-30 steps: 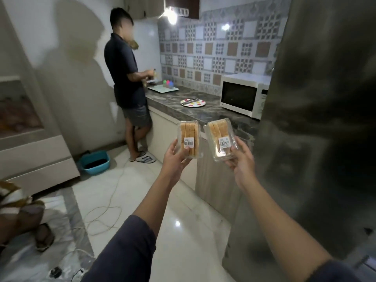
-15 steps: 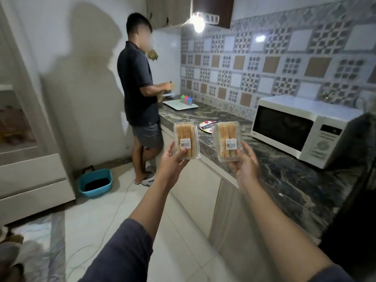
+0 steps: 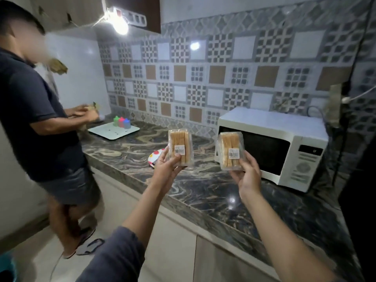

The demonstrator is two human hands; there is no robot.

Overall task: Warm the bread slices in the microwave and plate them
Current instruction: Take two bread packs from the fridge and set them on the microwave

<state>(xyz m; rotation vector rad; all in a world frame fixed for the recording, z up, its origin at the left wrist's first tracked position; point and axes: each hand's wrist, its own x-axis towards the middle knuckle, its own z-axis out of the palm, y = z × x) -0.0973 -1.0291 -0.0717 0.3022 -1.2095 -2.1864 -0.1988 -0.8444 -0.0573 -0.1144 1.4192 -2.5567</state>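
Note:
My left hand (image 3: pixel 166 170) holds up a clear pack of bread slices (image 3: pixel 180 146) with a barcode label. A second pack of bread slices (image 3: pixel 230 150) is gripped by my right hand (image 3: pixel 247 176), in front of the white microwave (image 3: pixel 272 147), whose door is closed. Both packs hang above the dark marbled counter (image 3: pixel 203 186). A white plate with coloured dots (image 3: pixel 155 157) lies on the counter, partly hidden behind my left hand.
Another person (image 3: pixel 38 127) in a dark shirt stands at the left end of the counter, hands busy. A white tray (image 3: pixel 114 130) with three small coloured bottles sits near them. A cable hangs on the tiled wall right of the microwave. A blue basin edge shows bottom left.
I have walked closer to the counter; the microwave and plate now sit right behind the two packs. Both hands keep holding the packs up.

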